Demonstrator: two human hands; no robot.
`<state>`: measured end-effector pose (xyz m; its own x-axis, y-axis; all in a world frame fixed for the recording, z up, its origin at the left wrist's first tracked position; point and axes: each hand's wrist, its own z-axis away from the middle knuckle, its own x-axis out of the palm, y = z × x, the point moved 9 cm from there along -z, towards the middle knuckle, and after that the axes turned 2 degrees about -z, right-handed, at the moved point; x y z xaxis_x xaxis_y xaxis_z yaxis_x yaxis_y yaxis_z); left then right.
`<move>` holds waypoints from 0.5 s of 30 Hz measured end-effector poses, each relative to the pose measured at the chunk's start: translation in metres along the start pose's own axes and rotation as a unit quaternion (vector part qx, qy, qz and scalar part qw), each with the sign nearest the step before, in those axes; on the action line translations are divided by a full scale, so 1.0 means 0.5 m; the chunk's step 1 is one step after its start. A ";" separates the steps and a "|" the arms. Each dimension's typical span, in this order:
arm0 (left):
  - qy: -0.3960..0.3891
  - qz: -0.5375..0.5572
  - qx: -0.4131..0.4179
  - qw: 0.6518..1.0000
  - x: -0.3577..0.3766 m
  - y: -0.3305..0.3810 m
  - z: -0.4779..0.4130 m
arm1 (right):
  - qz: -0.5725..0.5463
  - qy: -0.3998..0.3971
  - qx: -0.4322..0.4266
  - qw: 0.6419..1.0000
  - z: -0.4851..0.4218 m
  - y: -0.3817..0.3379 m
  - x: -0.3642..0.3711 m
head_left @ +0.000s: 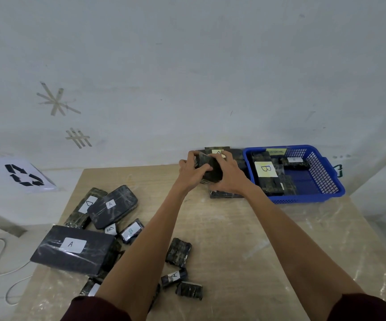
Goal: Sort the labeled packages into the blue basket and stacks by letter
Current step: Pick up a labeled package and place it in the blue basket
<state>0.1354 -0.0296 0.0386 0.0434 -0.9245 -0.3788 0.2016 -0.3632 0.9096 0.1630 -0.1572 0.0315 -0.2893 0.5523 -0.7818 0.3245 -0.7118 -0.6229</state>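
Loose packages (71, 247): many unsorted | basket (326, 181): some Bs in | left hand (193, 173) and right hand (230, 176) grip package (211, 169) at stack (236, 156)

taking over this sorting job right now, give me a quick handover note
Left grip and right grip together hold one dark package over the stack at the table's far edge, left of the blue basket. Its label is hidden.
Done: the basket holds B-labelled packages; the stack shows an A label.
Left: an unsorted pile at the near left, with a large A package, a D package, a B package, a small A package and some with labels hidden.
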 end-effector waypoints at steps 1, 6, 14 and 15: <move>-0.001 -0.004 0.003 1.000 0.003 0.004 -0.001 | 0.023 0.015 0.007 1.000 -0.003 0.001 0.000; -0.039 0.039 -0.010 0.998 0.011 0.026 0.006 | -0.012 0.097 0.048 0.994 -0.003 0.024 -0.016; -0.059 0.194 -0.024 0.979 -0.004 0.021 0.016 | -0.218 0.100 0.009 0.971 0.008 0.049 -0.034; -0.058 0.204 -0.026 0.977 -0.004 0.021 0.018 | -0.224 0.095 0.005 0.970 0.010 0.045 -0.034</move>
<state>0.1286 -0.0324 0.0505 0.0195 -0.9991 0.0388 0.2397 0.0424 0.9699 0.1709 -0.1848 0.0310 -0.2273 0.8762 -0.4250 0.1954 -0.3865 -0.9014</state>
